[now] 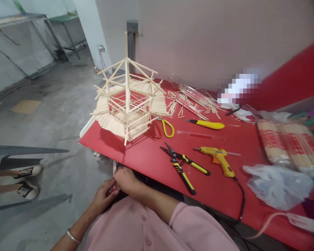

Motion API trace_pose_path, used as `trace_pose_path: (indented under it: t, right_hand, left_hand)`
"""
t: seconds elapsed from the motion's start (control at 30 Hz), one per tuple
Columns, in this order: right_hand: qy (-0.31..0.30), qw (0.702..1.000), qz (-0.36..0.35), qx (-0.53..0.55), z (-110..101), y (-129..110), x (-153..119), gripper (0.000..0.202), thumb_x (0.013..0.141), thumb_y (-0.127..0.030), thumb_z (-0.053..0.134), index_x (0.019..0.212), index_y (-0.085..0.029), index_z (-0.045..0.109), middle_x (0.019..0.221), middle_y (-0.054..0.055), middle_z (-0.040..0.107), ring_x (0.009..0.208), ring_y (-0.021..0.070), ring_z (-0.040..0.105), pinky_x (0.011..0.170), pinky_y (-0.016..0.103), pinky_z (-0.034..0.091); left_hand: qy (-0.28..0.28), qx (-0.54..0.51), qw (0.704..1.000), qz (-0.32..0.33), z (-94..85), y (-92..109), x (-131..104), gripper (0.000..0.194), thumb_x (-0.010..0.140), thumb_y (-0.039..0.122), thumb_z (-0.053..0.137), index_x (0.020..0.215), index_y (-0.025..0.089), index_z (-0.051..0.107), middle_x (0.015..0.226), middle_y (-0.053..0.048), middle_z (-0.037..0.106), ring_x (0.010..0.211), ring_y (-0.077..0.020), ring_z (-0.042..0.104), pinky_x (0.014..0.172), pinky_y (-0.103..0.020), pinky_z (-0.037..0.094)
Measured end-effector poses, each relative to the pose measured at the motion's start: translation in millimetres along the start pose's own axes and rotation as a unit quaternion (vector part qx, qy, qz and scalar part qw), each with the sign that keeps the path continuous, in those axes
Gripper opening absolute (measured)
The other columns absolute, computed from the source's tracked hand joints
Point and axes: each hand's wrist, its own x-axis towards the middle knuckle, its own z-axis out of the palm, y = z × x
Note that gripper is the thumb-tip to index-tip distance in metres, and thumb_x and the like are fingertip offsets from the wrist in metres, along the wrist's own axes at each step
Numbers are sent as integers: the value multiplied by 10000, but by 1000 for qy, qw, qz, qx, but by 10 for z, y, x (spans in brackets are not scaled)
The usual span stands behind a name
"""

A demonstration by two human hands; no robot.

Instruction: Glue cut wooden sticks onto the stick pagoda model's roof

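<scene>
My left hand (104, 196) is low by the front edge of the red table, its fingers curled round a small red patterned thing (113, 188) whose kind I cannot make out. Right beside it, my right hand (126, 178) is closed, knuckles up, just under the table edge; what its fingers hold is hidden. Beyond both hands stands a pavilion-like model of wooden sticks (127, 101), with a tall post on top and a fringed lower roof. To its right lie scissors with red and yellow handles (168, 128) and black-yellow pliers (181, 167).
On the red table (151, 160) lie a yellow utility knife (209, 124), a yellow glue gun (217, 157) with a cord, loose sticks (181, 104), bundled stick packs (274, 143) and a plastic bag (279, 186). Another person's sneakers (27, 188) show at left.
</scene>
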Motion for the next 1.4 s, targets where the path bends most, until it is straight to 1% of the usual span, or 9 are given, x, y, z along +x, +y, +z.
trace_pose_path:
  t: [0.2,0.47,0.57,0.73,0.83,1.0,1.1,1.27,1.4]
  right_hand:
    - [28,1000,-10,0,-113,32,-141,178,922,-157,548,1010,-109,695,997,124,710,987,206,658,818,300,535]
    - [52,999,-2,7,-133,-9,-160,198,890,-83,508,950,-93,696,951,151,713,872,223,673,703,314,540]
    - [62,998,-6,18,-124,-14,-172,198,889,-102,515,974,-104,694,978,144,712,889,217,673,705,299,539]
    - [72,997,8,37,-86,19,-242,221,891,-171,519,1011,-114,696,984,139,708,880,222,675,735,308,542]
    - [73,996,2,48,-86,21,-260,225,888,-195,516,991,-118,701,973,135,708,877,233,677,747,328,546]
    - [85,995,-8,58,-115,-4,-281,255,899,-199,500,1067,-123,677,992,124,709,908,233,679,762,328,544]
    - [93,994,-11,56,-117,5,-332,281,906,-189,485,1122,-119,651,1006,111,706,907,221,678,770,318,542]
    - [99,993,-14,54,-99,20,-341,212,900,-219,518,992,-131,687,949,102,707,873,212,677,759,307,540]
    - [106,992,-26,56,-120,-7,-187,192,875,-192,540,959,-113,694,941,129,709,866,228,683,737,321,542]
  left_hand:
    - [145,68,985,-55,265,54,162,323,794,453,607,901,191,764,1105,-118,641,1040,-301,591,937,-443,489]
    - [159,23,983,-93,226,11,207,379,741,530,619,627,176,692,670,-41,572,691,-231,559,664,-360,493]
    - [114,-51,989,-81,104,27,229,421,677,582,676,651,163,718,706,-66,628,755,-265,607,727,-392,531]
    - [-52,-220,973,-41,-156,-59,68,508,676,520,784,1091,227,766,1225,-117,660,1194,-325,592,1056,-446,457]
    - [-17,-162,986,-39,-151,-216,47,503,667,540,786,1055,220,776,1186,-115,669,1172,-310,602,1044,-437,466]
    - [109,-57,990,-61,72,-343,338,426,695,611,649,777,196,699,751,-42,667,752,-230,627,710,-350,551]
    - [107,-42,992,-46,84,-284,427,323,708,534,643,695,212,631,668,-10,628,698,-207,596,679,-318,530]
    - [50,78,994,49,-97,-227,252,156,770,368,615,800,225,669,775,-30,684,735,-201,639,735,-307,528]
    - [98,228,968,42,-97,-295,229,150,789,331,545,768,227,651,734,-46,695,706,-216,667,678,-300,517]
